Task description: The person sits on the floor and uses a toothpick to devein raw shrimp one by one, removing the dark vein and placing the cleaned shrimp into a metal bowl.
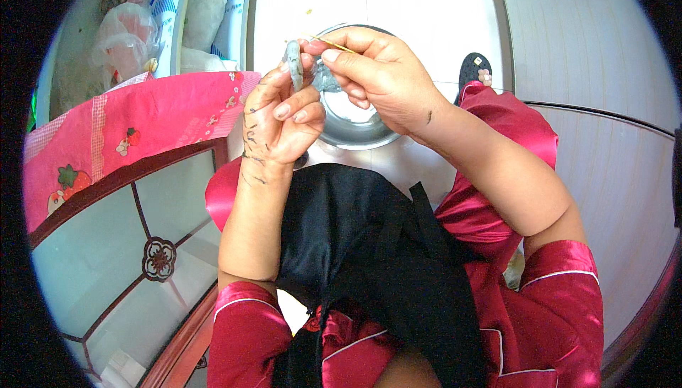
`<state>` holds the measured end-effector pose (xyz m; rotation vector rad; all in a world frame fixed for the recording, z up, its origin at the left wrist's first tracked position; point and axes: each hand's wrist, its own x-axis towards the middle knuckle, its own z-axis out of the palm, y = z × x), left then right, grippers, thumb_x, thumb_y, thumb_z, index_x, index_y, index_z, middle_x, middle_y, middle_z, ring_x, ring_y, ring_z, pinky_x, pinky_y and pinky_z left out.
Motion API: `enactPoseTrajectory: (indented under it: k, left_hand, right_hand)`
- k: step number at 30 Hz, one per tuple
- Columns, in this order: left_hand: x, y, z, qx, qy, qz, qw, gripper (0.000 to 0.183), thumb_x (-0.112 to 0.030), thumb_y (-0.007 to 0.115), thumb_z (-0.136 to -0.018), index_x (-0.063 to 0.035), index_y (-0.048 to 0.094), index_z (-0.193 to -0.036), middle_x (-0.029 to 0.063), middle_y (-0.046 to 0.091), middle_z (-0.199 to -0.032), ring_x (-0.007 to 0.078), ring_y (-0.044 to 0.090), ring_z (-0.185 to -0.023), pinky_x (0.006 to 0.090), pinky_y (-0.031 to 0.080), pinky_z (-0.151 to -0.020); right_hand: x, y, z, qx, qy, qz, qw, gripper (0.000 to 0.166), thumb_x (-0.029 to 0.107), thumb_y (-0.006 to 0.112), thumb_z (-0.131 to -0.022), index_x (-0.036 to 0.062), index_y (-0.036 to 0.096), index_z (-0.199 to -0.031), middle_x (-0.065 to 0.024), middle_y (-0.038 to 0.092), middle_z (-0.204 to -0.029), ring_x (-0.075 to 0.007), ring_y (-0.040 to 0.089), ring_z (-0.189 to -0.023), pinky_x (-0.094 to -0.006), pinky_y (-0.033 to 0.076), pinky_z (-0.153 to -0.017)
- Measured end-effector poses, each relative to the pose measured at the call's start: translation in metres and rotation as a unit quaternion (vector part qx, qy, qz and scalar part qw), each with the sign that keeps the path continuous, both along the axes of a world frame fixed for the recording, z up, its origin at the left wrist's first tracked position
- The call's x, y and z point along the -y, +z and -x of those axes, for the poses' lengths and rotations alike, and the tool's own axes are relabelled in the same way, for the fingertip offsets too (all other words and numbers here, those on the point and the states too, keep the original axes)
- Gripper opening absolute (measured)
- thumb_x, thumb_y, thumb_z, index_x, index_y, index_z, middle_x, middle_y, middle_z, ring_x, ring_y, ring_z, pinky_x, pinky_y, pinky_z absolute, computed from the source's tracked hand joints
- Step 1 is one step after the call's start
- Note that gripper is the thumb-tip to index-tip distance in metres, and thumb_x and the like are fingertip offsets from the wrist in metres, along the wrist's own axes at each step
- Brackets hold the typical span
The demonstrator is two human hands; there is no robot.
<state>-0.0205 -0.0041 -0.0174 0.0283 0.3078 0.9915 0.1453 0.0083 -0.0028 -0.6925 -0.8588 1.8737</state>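
Observation:
A grey, curved raw shrimp (294, 64) is pinched upright between the fingers of my left hand (285, 105). Just right of it, my right hand (373, 71) grips a thin yellowish stick (337, 45) like a toothpick between thumb and forefinger, its tip pointing up and left. Dark thread-like bits cling to my left palm edge and wrist, and a dark bit lies on my right wrist. Below both hands a round metal basin (367, 135) stands on the floor. More greyish pieces (326, 78) lie in it, partly hidden by my hands.
On the left stands a glass-panelled cabinet (101, 233) with a pink strawberry-print cloth (154, 127) on top. Plastic bags (125, 36) and film boxes (165, 20) sit beyond it. A pale panelled surface (597, 41) rises at right, near a dark shoe (474, 71).

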Motion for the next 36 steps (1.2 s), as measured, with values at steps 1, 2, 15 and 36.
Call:
enactPoseTrajectory:
  k: [1,2,15,36]
  left_hand:
    - [0.000,0.001,-0.001,-0.015,0.003,-0.011,1.000,0.029,-0.010,0.045,-0.088,-0.0020,0.050,-0.115,0.0084,0.062,-0.100,0.0041,0.041,-0.046,0.0193,0.037,-0.046]
    - [-0.001,0.002,-0.001,-0.030,0.006,-0.022,0.999,0.028,-0.011,0.045,-0.088,-0.0020,0.051,-0.114,0.0083,0.062,-0.100,0.0043,0.041,-0.046,0.0194,0.037,-0.047]
    - [-0.004,0.001,-0.008,-0.003,0.043,0.013,0.999,0.023,-0.017,0.045,-0.091,-0.0036,0.053,-0.109,0.0062,0.063,-0.099,0.0035,0.040,-0.042,0.0189,0.037,-0.043]
    - [-0.003,0.005,-0.021,-0.207,0.069,-0.057,0.974,0.025,-0.017,0.044,-0.093,-0.0052,0.050,-0.114,0.0022,0.060,-0.091,0.0030,0.033,-0.047,0.0178,0.031,-0.046]
  right_hand:
    - [0.000,0.001,-0.001,-0.011,0.014,0.007,1.000,0.016,0.011,0.054,-0.086,0.0008,0.060,-0.097,-0.0013,0.060,-0.080,-0.0024,0.044,-0.055,-0.0159,0.034,-0.047]
    - [-0.001,0.001,-0.001,-0.014,0.016,0.011,1.000,0.016,0.011,0.054,-0.086,0.0011,0.059,-0.098,-0.0013,0.060,-0.081,-0.0025,0.044,-0.055,-0.0157,0.034,-0.047]
    - [0.004,0.009,0.004,-0.004,0.018,0.025,1.000,0.013,-0.005,0.054,-0.079,-0.0078,0.048,-0.090,-0.0143,0.061,-0.082,-0.0241,0.065,-0.071,-0.0271,0.054,-0.063]
    - [-0.014,-0.001,-0.018,0.016,0.059,0.044,0.997,0.008,0.012,0.060,-0.081,0.0037,0.059,-0.081,0.0041,0.042,-0.056,-0.0028,0.033,-0.042,-0.0176,0.026,-0.036]
